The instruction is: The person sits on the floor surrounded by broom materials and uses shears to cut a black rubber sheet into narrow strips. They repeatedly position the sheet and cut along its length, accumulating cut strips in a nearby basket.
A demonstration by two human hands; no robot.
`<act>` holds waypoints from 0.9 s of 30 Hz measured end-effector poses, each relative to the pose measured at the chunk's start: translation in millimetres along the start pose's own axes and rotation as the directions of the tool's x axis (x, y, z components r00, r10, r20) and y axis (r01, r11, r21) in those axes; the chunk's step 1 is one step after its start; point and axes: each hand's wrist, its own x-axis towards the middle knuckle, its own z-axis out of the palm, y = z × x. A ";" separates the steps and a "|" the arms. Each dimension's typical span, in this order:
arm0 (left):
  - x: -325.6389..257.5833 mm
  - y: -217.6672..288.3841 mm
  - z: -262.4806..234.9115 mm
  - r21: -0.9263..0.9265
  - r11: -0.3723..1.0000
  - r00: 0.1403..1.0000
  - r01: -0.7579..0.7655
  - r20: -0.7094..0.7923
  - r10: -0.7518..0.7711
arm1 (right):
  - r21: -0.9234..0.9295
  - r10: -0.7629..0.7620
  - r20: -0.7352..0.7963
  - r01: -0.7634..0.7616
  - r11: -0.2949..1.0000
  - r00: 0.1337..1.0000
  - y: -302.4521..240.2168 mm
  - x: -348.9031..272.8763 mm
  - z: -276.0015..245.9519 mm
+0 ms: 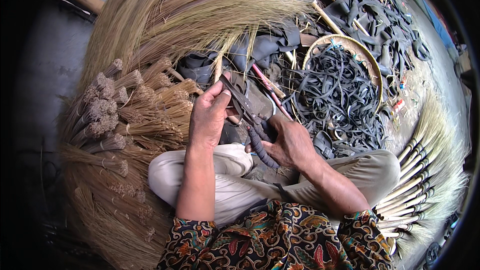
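Note:
My right hand (290,142) grips large scissors (258,145) by their dark, wrapped handles, the blades pointing up and to the left. Pinched between the thumb and fingers of my left hand (209,115) is a dark rubber strip (226,83). The scissor blades lie right beside that strip, close to my left fingertips; whether they touch it is hard to make out. Both hands are above my crossed legs. Beyond them on the right, a round woven basket (378,65) is heaped with cut black rubber strips (340,90).
Bundles of long dry grass stalks (150,110) crowd the left side, with more long grass (200,15) at the far side. Dark rubber scraps (370,15) cover the far right. Finished-looking grass brushes with pale handles (410,185) lie fanned at my right. A pink stick (270,90) lies ahead.

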 end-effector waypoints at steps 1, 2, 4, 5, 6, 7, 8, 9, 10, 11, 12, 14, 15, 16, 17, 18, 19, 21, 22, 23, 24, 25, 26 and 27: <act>0.3 0.7 0.0 0.005 1.000 1.000 -0.013 0.002 0.013 | -0.003 -0.006 -0.002 0.006 1.000 1.000 -0.7 0.5 1.0; 0.2 0.8 0.3 -0.001 1.000 1.000 -0.029 0.009 0.029 | -0.006 -0.013 -0.005 0.013 1.000 1.000 -1.3 1.1 1.8; -2.2 -1.3 2.6 0.052 0.999 1.000 0.014 -0.014 -0.013 | -0.018 -0.061 -0.078 0.060 0.998 0.995 -2.8 2.6 3.9; -3.7 -2.8 4.0 0.072 0.997 0.999 0.035 -0.023 -0.033 | -0.021 -0.068 -0.097 0.066 0.998 0.993 -3.2 2.9 4.4; -4.6 -4.1 5.3 0.070 0.997 0.999 0.034 -0.015 -0.033 | -0.015 -0.066 -0.097 0.065 0.998 0.993 -3.5 3.3 4.7; -5.4 -5.3 6.5 0.068 0.997 0.999 0.034 -0.005 -0.034 | -0.006 -0.046 -0.080 0.045 0.999 0.996 -3.2 3.5 4.2; -5.4 -6.0 7.2 0.066 0.997 0.999 0.034 0.005 -0.034 | 0.008 -0.032 -0.071 0.033 0.999 0.997 -3.0 3.5 3.7; -5.1 -6.2 7.3 0.077 0.997 1.000 0.014 0.002 -0.015 | 0.006 -0.005 -0.039 0.005 1.000 0.999 -3.1 3.7 3.1; -4.6 -6.0 7.1 0.060 0.998 1.000 0.015 -0.011 -0.015 | 0.009 0.014 -0.015 -0.013 1.000 1.000 -3.0 3.3 2.4; -3.3 -5.3 6.2 0.042 0.999 1.000 0.014 -0.025 -0.013 | 0.002 0.039 0.015 -0.039 0.999 0.999 -3.4 3.7 2.0; -2.0 -4.4 5.1 0.025 1.000 0.999 0.013 -0.040 -0.012 | 0.017 0.026 0.011 -0.026 1.000 1.000 -3.9 3.9 1.6; -0.6 -3.5 3.4 0.031 0.999 0.999 -0.008 -0.041 0.009 | 0.032 0.026 0.021 -0.027 0.999 0.999 -5.7 4.3 1.5; -0.8 -3.3 2.6 0.027 0.999 0.999 -0.028 -0.026 0.028 | 0.029 0.015 0.011 -0.016 0.999 1.000 -6.7 4.7 1.9; -1.3 -3.5 2.0 0.067 0.998 1.000 -0.009 -0.019 0.011 | 0.025 0.012 0.006 -0.012 1.000 1.000 -7.9 5.3 2.7; -2.4 -4.0 1.5 0.101 0.995 1.000 -0.003 0.004 0.003 | 0.021 0.008 0.000 -0.008 1.000 1.000 -8.7 6.3 3.4; -3.4 -4.6 0.9 0.131 0.991 1.000 0.017 0.011 -0.019 | 0.023 0.001 -0.010 -0.001 1.000 1.000 -9.5 7.4 4.2; -4.1 -5.2 0.5 0.134 0.991 1.000 0.006 0.027 -0.010 | 0.025 -0.005 -0.021 0.006 1.000 1.000 -10.2 9.0 5.1; -5.1 -6.5 -0.8 0.118 0.993 0.999 0.007 0.035 -0.011 | 0.039 0.015 -0.004 -0.015 0.999 1.000 -11.5 11.3 6.5; -5.4 -6.8 -2.2 0.112 0.993 0.999 0.028 0.021 -0.030 | 0.048 0.041 0.023 -0.042 0.998 0.999 -12.2 12.6 6.9; -5.8 -6.6 -4.3 0.089 0.995 0.999 0.039 0.012 -0.040 | 0.057 0.065 0.052 -0.068 0.996 0.997 -13.1 13.6 7.1; -6.0 -6.2 -6.9 0.048 0.998 0.999 0.033 0.021 -0.034 | 0.076 0.052 0.051 -0.056 0.996 0.997 -13.8 14.3 6.7; -6.0 -5.2 -10.4 0.076 0.995 0.997 0.069 0.035 -0.072 | 0.094 0.038 0.052 -0.042 0.995 0.998 -15.3 15.4 6.7; -6.2 -3.9 -14.4 0.087 0.992 0.993 0.089 0.066 -0.095 | 0.113 0.022 0.054 -0.028 0.993 0.998 -17.0 16.0 6.5; -7.3 -3.2 -18.2 0.098 0.989 0.989 0.108 0.095 -0.117 | 0.127 0.010 0.059 -0.018 0.992 0.998 -18.5 16.8 6.3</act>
